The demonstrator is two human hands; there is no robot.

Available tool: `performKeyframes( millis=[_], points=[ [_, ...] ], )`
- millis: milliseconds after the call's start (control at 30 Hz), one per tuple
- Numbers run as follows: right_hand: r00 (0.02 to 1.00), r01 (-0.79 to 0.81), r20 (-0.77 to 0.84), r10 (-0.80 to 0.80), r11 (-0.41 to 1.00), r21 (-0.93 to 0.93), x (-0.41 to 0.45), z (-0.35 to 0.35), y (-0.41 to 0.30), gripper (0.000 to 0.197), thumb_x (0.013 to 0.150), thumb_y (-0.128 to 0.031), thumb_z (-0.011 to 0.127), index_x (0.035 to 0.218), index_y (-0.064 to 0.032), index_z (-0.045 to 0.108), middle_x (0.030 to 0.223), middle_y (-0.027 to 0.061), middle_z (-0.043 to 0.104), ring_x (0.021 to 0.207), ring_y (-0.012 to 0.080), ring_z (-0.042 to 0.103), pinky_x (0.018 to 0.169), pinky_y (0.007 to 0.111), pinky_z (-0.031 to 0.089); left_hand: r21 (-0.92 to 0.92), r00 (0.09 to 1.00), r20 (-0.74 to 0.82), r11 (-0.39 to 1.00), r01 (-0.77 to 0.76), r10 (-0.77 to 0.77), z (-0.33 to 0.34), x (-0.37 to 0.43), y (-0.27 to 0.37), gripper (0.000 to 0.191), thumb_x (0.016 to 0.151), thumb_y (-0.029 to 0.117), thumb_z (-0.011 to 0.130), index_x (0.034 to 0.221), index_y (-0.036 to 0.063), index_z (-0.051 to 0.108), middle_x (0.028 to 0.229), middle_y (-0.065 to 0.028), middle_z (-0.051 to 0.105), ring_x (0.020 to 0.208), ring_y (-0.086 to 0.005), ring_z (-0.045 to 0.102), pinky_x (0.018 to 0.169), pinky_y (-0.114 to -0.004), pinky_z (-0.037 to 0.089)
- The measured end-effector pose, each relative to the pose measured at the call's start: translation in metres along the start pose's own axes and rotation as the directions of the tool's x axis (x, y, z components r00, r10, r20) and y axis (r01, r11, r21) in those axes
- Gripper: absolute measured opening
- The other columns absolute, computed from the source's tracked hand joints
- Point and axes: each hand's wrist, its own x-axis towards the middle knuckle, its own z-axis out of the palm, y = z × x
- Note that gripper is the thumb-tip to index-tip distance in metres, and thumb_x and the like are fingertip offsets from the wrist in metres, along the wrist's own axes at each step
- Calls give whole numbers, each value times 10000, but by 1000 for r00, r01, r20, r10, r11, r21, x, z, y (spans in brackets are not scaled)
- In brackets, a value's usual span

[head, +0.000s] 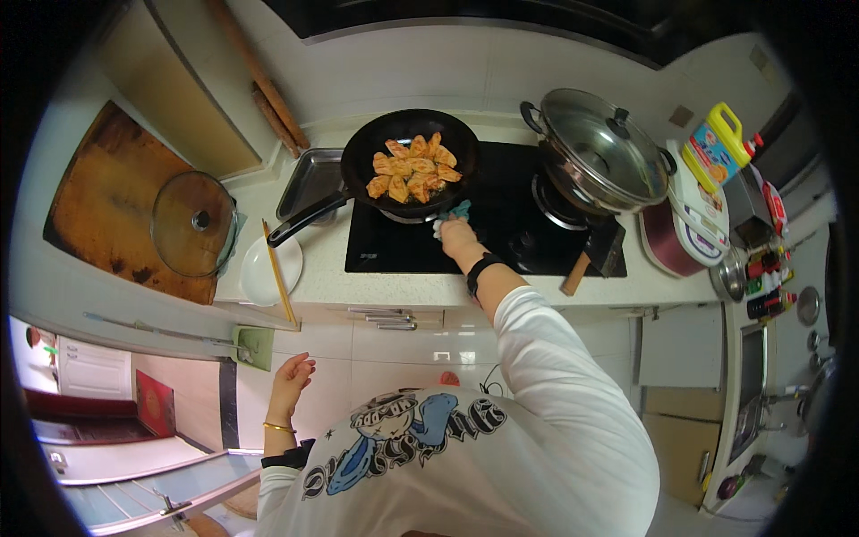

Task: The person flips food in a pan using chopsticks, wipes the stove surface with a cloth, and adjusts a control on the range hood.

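Observation:
My right hand [460,236] presses a teal and white cloth [455,213] on the black glass cooktop [496,194], just below the frying pan. Browned pieces of food [415,168] lie in the black frying pan [463,137], on the left burner with its handle towards the lower left. My left hand [295,374] hangs in front of the counter with fingers loosely bent, holding nothing. A white plate [251,268] with wooden chopsticks [278,275] across it stands near the counter's edge, beside the pan handle.
A steel pot [584,184] with a glass lid stands over the right burner. A cleaver [604,252] lies at the cooktop's right front. Farther right are a rice cooker [684,228] and a yellow jug [717,148]. A glass lid [188,231] overlaps a wooden board [114,201] at left.

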Motion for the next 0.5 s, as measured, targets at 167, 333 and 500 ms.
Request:
performKeyframes(
  millis=[167,333,500],
  points=[
    [956,45,-293,18,977,207,-53,14,-20,265,675,-3,499,930,-3,570,1078,192,531,985,329,491,845,339,416,11,997,73,1000,-22,21,-7,6,-6,357,843,230,538,1172,107,474,1042,-24,576,938,-114,543,758,-225,422],
    [851,109,-519,79,940,323,-119,9,-4,189,662,12,469,834,6,549,972,141,561,936,326,500,808,354,426,-67,1000,-16,998,-17,16,-30,-4,-23,353,843,224,541,1167,101,479,1049,-44,573,933,-118,539,741,-231,427],
    [815,-208,-484,318,941,267,-168,-2,64,252,624,18,491,858,40,582,896,215,585,897,371,529,818,402,413,-105,999,-50,994,-7,2,-55,-18,-37,364,843,218,538,1179,97,468,1059,-48,569,937,-118,538,747,-232,428]
  ],
)
